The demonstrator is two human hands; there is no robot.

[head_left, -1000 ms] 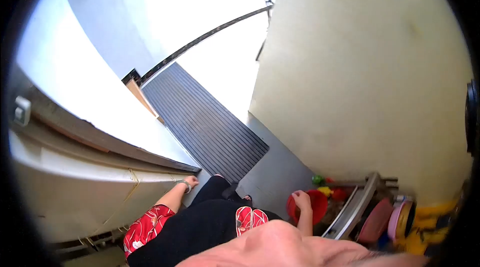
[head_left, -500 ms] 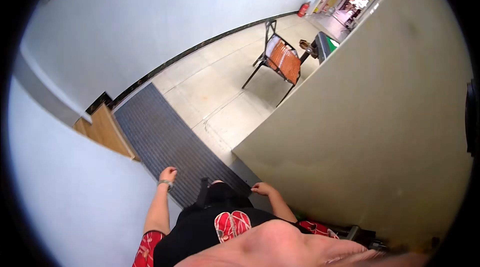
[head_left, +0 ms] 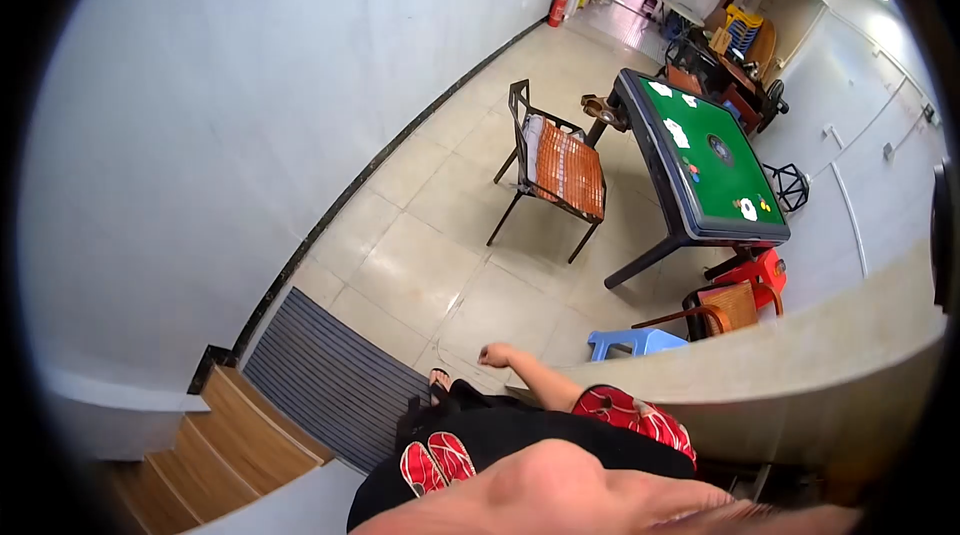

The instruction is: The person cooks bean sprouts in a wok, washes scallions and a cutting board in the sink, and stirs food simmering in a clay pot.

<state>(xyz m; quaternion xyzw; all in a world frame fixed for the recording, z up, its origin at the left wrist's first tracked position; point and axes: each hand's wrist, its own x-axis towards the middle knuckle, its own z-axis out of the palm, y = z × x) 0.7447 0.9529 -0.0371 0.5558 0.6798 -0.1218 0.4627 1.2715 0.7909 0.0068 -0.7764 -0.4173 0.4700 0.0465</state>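
Observation:
My right hand (head_left: 493,355) hangs low in front of my body, its fingers loosely curled, with nothing visible in them. It touches nothing and is above the pale tiled floor (head_left: 400,255), near the end of a low partition (head_left: 790,360). A red patterned sleeve (head_left: 635,415) covers my upper right arm. My left hand is out of view. Below the right hand, one foot (head_left: 438,383) in a dark sandal stands beside the grey ribbed mat (head_left: 325,375).
Wooden steps (head_left: 225,450) lie at lower left. Ahead stand a chair (head_left: 570,170) with a woven seat and a green-topped mahjong table (head_left: 705,120) with cards and chips. A blue stool (head_left: 637,341), a red stool (head_left: 768,275) and a fire extinguisher (head_left: 558,8) are around.
My view has moved forward past the partition's edge, so the table, stools and steps show more fully. My left hand has left the view. My right hand has swung forward.

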